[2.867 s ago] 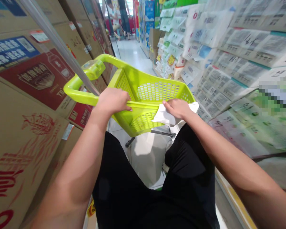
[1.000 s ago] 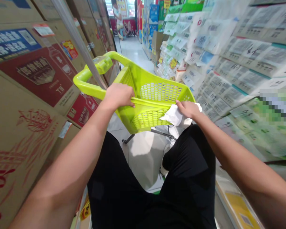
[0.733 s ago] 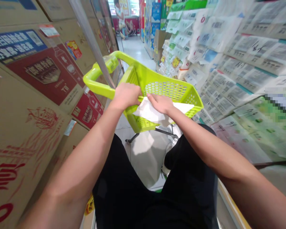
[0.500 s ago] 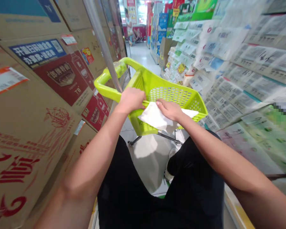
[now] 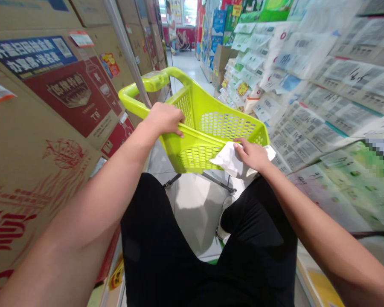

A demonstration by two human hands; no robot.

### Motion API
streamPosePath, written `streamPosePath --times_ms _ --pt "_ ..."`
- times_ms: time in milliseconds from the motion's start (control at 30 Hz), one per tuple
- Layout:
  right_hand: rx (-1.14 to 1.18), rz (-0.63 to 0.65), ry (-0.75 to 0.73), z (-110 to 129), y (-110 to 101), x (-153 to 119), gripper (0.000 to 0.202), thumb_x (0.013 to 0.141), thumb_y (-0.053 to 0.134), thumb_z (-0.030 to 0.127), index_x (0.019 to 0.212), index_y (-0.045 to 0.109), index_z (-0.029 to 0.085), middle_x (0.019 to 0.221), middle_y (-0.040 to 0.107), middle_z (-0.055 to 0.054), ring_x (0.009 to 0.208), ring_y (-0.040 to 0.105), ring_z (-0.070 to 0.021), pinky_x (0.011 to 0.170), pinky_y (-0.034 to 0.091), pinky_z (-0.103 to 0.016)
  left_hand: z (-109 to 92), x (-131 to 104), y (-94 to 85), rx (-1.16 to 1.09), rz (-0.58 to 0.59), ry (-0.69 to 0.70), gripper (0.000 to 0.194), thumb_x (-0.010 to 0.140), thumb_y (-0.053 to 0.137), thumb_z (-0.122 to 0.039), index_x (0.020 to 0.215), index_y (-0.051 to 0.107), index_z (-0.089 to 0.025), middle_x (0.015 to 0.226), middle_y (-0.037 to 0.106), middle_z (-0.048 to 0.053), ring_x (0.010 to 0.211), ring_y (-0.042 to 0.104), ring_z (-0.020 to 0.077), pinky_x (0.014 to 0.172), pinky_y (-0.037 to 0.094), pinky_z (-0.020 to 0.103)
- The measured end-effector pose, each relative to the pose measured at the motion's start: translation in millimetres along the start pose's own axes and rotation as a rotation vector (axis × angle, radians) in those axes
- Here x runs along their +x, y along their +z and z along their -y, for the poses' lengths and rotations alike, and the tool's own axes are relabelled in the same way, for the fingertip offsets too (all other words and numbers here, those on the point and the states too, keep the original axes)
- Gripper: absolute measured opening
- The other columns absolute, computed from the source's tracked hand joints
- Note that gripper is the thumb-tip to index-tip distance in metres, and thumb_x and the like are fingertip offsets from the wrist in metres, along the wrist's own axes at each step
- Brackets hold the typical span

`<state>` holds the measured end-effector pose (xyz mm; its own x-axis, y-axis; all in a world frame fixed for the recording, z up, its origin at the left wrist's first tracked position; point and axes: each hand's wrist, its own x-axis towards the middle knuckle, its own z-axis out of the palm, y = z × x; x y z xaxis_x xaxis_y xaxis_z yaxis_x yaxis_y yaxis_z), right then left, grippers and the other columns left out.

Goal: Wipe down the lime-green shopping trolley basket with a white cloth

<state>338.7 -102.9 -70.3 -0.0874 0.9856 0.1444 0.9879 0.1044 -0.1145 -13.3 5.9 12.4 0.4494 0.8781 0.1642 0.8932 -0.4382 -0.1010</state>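
And there goes the right hand (image 5: 252, 155), out along the near rim (image 5: 205, 135) of the green cart (image 5: 176, 150), taking the cloth (image 5: 228, 160) away from the left hand (image 5: 166, 118)! Moments ago the two were almost touching; now bare rim shows between them. Right fingers pinch the cloth over the edge, left fingers stay curled round the rim beside the handle (image 5: 132, 102), apparently steadying the cart while that edge gets rubbed.

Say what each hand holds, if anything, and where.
Left hand: the green cart, by its near rim. Right hand: a white cloth, by its middle.
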Motion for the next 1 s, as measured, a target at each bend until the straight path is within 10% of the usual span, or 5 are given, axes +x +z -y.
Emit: streamPosePath --times_ms 233,433,600,767,1000 --pt "0.389 -0.064 -0.006 52.8 10.1 14.7 0.070 0.102 0.040 0.054 0.163 0.033 0.018 0.140 0.070 -0.016 0.118 0.070 -0.0373 0.100 0.052 -0.053 -34.2 -13.8 28.3 -0.280 -0.446 -0.181 0.067 0.087 0.073 -0.032 0.151 0.054 -0.028 0.175 0.024 0.011 0.159 0.020 0.0418 0.128 0.015 0.061" --pt "0.600 -0.128 -0.260 106.8 12.4 3.3 0.072 0.102 0.041 0.046 0.165 0.028 0.015 0.158 0.053 -0.019 0.141 0.056 -0.0282 0.114 0.046 -0.048 -101.6 -23.8 92.8 -0.878 -0.340 -0.625 0.079 0.093 0.060 -0.030 0.165 0.027 -0.021 0.169 0.030 0.018 0.161 0.027 0.0338 0.130 0.028 0.051" --pt "0.127 -0.106 -0.266 87.9 4.1 -11.0 0.057 0.105 0.037 0.060 0.128 0.071 0.020 0.127 0.074 -0.016 0.132 0.060 -0.0373 0.125 0.020 -0.063 -62.1 -24.9 115.3 -0.960 -0.462 -0.526 0.079 0.087 0.062 -0.021 0.161 0.034 -0.026 0.170 0.038 0.010 0.158 0.035 0.0225 0.131 0.029 0.041" --pt "0.112 0.009 -0.363 79.9 15.7 -13.5 0.056 0.107 0.034 0.058 0.107 0.077 0.022 0.103 0.079 -0.009 0.108 0.070 -0.0313 0.121 0.023 -0.059 -14.1 -38.4 108.2 -0.673 -0.462 -0.544 0.044 0.090 0.057 -0.024 0.133 0.067 -0.019 0.132 0.069 0.012 0.133 0.058 0.0260 0.120 0.043 0.041" --pt "0.366 -0.059 -0.171 119.8 27.0 -14.5 0.042 0.101 0.051 0.059 0.092 0.078 0.027 0.093 0.079 -0.004 0.101 0.071 -0.0282 0.118 0.025 -0.058 -26.3 -61.7 84.9 -0.495 -0.397 -0.553 0.042 0.099 0.049 -0.033 0.134 0.071 -0.022 0.121 0.071 0.013 0.121 0.065 0.0287 0.108 0.050 0.040"
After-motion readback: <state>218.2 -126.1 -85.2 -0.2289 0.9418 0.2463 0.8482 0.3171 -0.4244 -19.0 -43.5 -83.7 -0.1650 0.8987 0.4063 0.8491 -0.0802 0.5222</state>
